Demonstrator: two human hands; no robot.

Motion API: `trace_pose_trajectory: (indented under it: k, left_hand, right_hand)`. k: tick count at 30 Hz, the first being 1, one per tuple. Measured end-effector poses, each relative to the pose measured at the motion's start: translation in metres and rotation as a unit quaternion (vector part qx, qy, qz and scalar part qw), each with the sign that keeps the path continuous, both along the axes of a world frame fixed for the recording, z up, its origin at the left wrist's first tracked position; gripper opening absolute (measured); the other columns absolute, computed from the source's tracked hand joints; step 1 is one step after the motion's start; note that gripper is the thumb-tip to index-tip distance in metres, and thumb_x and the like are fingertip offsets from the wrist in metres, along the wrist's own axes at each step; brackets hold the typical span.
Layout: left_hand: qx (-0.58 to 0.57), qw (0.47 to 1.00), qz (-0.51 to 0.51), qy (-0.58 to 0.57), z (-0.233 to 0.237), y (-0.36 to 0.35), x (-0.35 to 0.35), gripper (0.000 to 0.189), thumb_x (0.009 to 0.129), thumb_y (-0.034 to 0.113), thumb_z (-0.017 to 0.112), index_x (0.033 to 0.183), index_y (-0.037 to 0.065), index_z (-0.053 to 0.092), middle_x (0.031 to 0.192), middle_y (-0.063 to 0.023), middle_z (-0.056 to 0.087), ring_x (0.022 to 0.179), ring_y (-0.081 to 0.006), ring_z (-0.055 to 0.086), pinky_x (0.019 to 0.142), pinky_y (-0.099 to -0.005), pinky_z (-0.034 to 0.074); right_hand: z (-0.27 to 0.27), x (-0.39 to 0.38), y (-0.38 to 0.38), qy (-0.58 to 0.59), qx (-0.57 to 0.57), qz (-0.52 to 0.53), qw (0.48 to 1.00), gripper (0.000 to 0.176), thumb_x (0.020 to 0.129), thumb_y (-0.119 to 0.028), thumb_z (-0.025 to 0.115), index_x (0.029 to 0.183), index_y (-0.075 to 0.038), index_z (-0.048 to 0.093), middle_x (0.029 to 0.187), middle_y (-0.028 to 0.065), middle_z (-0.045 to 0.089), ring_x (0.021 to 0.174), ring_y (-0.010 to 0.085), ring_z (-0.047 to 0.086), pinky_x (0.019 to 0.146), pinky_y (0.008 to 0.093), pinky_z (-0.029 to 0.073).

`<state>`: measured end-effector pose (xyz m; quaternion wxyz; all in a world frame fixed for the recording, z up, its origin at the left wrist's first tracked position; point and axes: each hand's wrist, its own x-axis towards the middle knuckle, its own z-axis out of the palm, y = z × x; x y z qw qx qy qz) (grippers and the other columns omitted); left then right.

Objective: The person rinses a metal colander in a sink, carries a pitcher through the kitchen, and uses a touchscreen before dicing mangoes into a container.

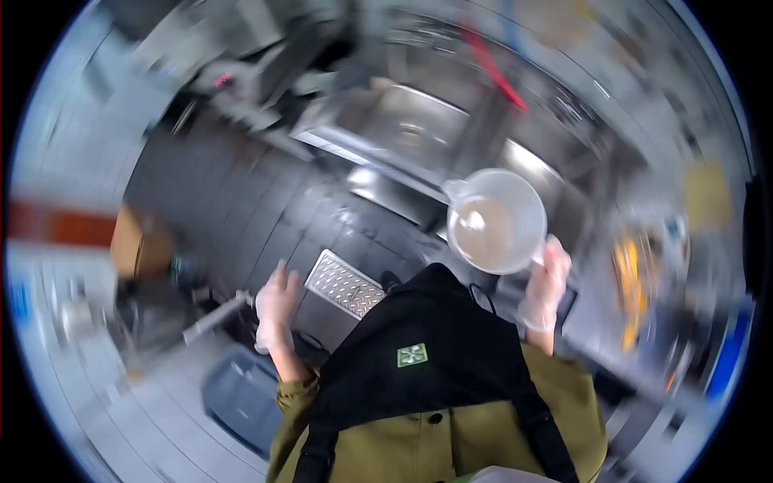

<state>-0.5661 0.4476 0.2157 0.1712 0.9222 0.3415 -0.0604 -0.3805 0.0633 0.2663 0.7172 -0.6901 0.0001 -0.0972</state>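
A translucent white pitcher (527, 201) with a spout and a cloudy, brownish liquid in it is held up in front of the metal sinks. My right hand (547, 282), in a clear glove, is closed on the pitcher's handle. On the other side, my left hand (276, 303), also gloved, hangs in the air above the floor with its fingers apart and nothing in it. The black apron (459, 354) lies between my two hands.
Steel sink basins (419, 121) stand ahead, with a red hose (493, 68) over them. Yellow items (632, 282) lie on the steel counter at right. A cardboard box (133, 241) is at left. A diamond-plate metal panel (345, 283) and a dark grey bin (241, 394) are below.
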Motion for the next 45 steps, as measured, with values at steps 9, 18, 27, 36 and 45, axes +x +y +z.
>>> trace_pose_trajectory:
  k: [9,18,27,36,45]
  left_hand:
    - [-0.122,0.949,0.287,0.054,-0.011,0.147,-0.097,0.054,0.086,0.041,0.043,0.128,0.006,0.048,0.122,-0.0165,0.054,0.114,-0.0282,0.051,0.098,-0.0345,0.038]
    - [-0.074,0.882,0.460,0.068,0.003,0.398,-0.117,0.053,0.086,0.043,0.038,0.125,0.010,0.051,0.109,-0.0189,0.060,0.100,-0.0328,0.058,0.089,-0.0390,0.044]
    - [-0.096,0.761,0.638,0.071,-0.031,0.633,-0.171,0.064,0.082,0.046,0.042,0.132,0.005,0.042,0.125,-0.0182,0.051,0.109,-0.0339,0.053,0.094,-0.0396,0.041]
    - [-0.175,0.712,0.528,-0.428,0.019,1.062,-0.169,0.072,0.090,0.049,0.042,0.141,0.002,0.022,0.143,-0.0211,0.028,0.133,-0.0293,0.028,0.104,-0.0366,0.028]
    - [-0.448,0.366,0.167,-0.798,0.079,1.451,-0.142,0.075,0.090,0.060,0.024,0.143,0.007,0.019,0.144,-0.0155,0.029,0.132,-0.0270,0.031,0.104,-0.0407,0.028]
  right_hand:
    - [0.006,0.049,0.325,0.136,0.045,0.339,0.930,0.039,0.088,-0.030,0.053,0.057,-0.013,0.037,0.052,-0.0095,0.028,0.047,0.0012,0.022,0.044,0.0244,0.013]
    - [-0.011,0.073,0.690,0.143,0.022,0.583,0.800,0.041,0.089,-0.029,0.051,0.055,-0.010,0.040,0.052,-0.0066,0.036,0.048,0.0023,0.029,0.043,0.0249,0.019]
    - [0.009,0.064,1.059,-0.004,-0.025,0.604,0.796,0.036,0.089,-0.022,0.050,0.058,-0.007,0.038,0.056,-0.0059,0.032,0.052,0.0054,0.026,0.047,0.0268,0.021]
    - [0.014,0.052,1.379,0.143,0.031,0.509,0.848,0.030,0.088,-0.029,0.055,0.065,-0.009,0.050,0.062,-0.0071,0.036,0.054,0.0028,0.028,0.048,0.0233,0.020]
    - [0.006,0.045,1.725,0.076,-0.004,0.604,0.794,0.040,0.088,-0.029,0.055,0.058,-0.012,0.035,0.058,-0.0090,0.028,0.053,0.0016,0.024,0.046,0.0250,0.015]
